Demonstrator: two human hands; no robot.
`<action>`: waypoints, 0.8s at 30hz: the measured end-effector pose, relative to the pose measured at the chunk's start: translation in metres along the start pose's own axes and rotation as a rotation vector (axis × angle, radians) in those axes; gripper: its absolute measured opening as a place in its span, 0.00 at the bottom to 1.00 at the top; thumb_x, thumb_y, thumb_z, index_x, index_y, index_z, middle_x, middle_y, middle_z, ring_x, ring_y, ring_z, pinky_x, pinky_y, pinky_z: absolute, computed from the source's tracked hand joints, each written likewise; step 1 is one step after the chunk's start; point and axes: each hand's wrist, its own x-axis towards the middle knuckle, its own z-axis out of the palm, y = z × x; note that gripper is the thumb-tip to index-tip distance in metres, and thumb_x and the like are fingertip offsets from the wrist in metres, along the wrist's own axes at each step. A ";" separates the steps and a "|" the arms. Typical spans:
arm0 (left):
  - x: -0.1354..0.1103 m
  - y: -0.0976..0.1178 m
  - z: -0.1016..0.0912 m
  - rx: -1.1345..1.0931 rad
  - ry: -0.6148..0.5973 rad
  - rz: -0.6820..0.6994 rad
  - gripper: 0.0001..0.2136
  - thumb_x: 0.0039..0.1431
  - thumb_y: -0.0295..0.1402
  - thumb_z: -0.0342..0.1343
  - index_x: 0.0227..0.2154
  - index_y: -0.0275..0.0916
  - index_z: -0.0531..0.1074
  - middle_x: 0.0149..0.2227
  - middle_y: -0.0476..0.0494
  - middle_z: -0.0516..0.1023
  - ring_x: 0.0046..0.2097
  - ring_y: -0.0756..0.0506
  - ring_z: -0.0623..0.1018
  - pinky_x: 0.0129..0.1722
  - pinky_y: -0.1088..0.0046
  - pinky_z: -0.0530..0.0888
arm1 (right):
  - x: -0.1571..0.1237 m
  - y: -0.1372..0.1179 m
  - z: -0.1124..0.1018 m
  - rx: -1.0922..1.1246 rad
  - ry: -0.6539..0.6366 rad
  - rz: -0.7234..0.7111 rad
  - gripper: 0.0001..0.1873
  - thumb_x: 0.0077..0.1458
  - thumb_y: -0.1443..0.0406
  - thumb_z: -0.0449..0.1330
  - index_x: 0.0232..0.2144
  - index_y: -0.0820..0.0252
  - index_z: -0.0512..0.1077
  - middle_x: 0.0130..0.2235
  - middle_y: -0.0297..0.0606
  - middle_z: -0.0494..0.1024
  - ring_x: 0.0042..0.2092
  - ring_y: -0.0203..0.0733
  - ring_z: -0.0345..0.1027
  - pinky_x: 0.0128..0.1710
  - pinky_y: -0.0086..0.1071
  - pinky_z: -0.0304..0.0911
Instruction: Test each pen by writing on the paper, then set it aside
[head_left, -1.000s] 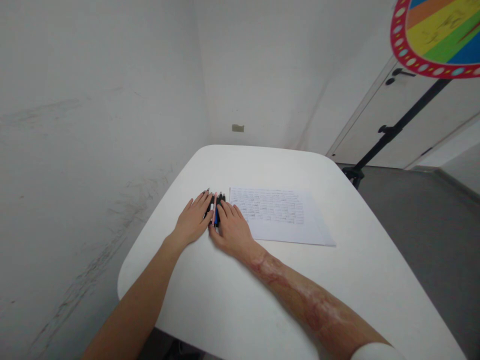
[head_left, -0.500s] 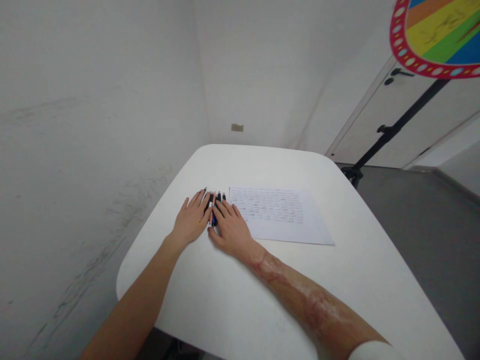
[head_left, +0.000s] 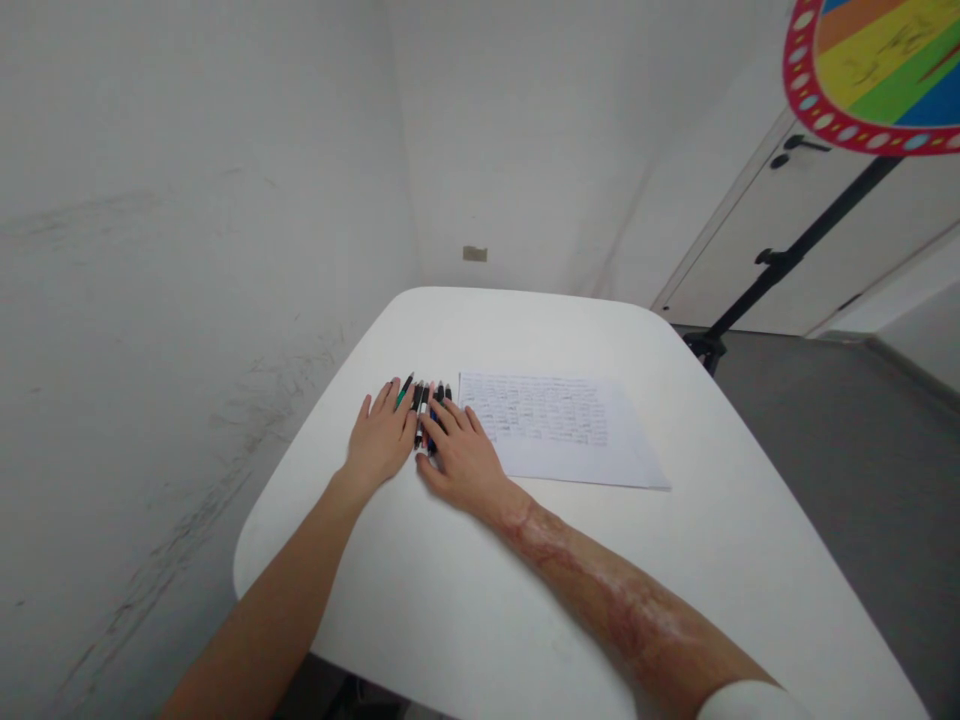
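Observation:
Several pens [head_left: 421, 408] lie side by side on the white table [head_left: 570, 335], dark ones mostly, with a pink one and a blue one among them. My left hand [head_left: 381, 432] rests flat with its fingers spread, over the left side of the row. A green pen [head_left: 405, 391] sticks out at a slant from under its fingers. From the right, my right hand [head_left: 463, 458] lies with fingers stretched out over the lower right part of the pens. Its outer fingers reach the left edge of a sheet of handwritten paper [head_left: 577, 465]. The fingers partly hide the pens.
Walls [head_left: 187, 200] border the table on the left and at the back. On the right stands a colourful wheel [head_left: 877, 85] on a black stand [head_left: 810, 240], with a door [head_left: 847, 270] behind it. Grey floor [head_left: 795, 420] shows beyond the table's right edge.
My left hand has drawn slightly left, off part of the pens, so the green pen and more dark pens now show. The right hand has hardly moved.

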 end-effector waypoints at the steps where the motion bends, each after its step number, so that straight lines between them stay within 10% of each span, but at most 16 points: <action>1: -0.001 0.001 0.001 0.005 0.007 -0.006 0.29 0.79 0.37 0.38 0.78 0.39 0.56 0.80 0.32 0.55 0.80 0.34 0.57 0.77 0.42 0.58 | 0.000 0.000 0.000 -0.001 0.000 -0.008 0.34 0.69 0.57 0.59 0.72 0.60 0.66 0.79 0.51 0.57 0.79 0.61 0.48 0.78 0.60 0.44; 24: 0.002 0.016 0.001 -0.058 0.027 0.010 0.29 0.81 0.42 0.31 0.78 0.41 0.56 0.79 0.37 0.57 0.80 0.35 0.56 0.77 0.41 0.57 | 0.006 -0.001 0.007 -0.009 -0.029 -0.084 0.41 0.71 0.59 0.55 0.77 0.78 0.55 0.80 0.61 0.50 0.82 0.59 0.42 0.80 0.53 0.48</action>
